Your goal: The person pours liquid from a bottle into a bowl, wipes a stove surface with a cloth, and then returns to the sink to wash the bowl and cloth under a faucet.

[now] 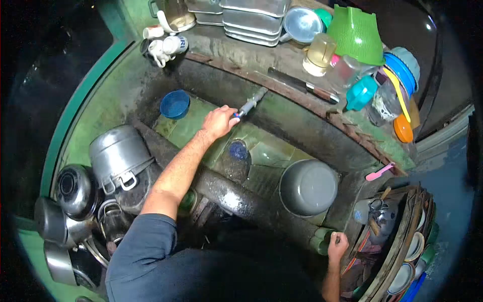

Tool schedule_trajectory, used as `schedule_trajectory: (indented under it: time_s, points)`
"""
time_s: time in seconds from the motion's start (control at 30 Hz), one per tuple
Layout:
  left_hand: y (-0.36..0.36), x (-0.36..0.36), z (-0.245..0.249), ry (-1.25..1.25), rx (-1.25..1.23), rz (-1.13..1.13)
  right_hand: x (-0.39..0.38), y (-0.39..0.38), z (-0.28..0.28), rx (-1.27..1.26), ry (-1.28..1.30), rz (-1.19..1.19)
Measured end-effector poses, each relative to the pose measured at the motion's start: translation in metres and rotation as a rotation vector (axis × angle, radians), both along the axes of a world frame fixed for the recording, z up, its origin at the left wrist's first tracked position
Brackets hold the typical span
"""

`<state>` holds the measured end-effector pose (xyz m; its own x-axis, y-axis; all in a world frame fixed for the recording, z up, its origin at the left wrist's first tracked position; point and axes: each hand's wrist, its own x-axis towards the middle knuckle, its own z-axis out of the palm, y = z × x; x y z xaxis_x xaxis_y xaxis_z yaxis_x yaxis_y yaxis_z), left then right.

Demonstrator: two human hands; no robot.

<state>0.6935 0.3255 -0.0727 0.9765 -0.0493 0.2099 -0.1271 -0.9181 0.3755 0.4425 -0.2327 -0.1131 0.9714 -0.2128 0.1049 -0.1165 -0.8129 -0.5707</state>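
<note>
My left hand (220, 122) is closed around the handle end of a grey tap (249, 105) that sticks out from the back wall of the wash basin (226, 183). Low on the right, my right hand (338, 246) has its fingers curled at the rim of a green cup (320, 241). Inside the basin, a small blue bowl (175, 104) sits at the far left. A dark blue scrubbing pad (238, 149) lies on a rounded stone below the tap. To the right stands a large grey pot (309, 187).
Metal pots (121, 151) crowd the left side. Along the back ledge are steel containers (254, 20), a knife (302, 85), a green basket (356, 35) and white mugs (168, 48). A pink spoon (379, 172) lies at the right corner, above a wooden rack (402, 241) of dishes.
</note>
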Motion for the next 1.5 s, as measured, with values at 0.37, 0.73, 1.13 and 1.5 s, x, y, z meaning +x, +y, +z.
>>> schedule_trajectory:
  time_s: [0.37,0.73,1.13,1.5]
  points:
    - [0.011,0.047,0.018,0.350,0.173,-0.201,0.206,0.293,-0.071,1.600,0.877,-0.176]
    - [0.006,0.011,-0.173,0.458,-1.473,0.360,0.294,0.450,-0.153,1.470,0.689,-0.039]
    - [-0.016,0.065,-0.308,0.301,-2.500,-0.529,0.295,0.491,-0.146,1.434,0.240,0.243]
    - [-0.010,0.053,-0.217,0.025,-1.562,-0.107,0.287,0.483,-0.088,0.073,-0.058,0.748]
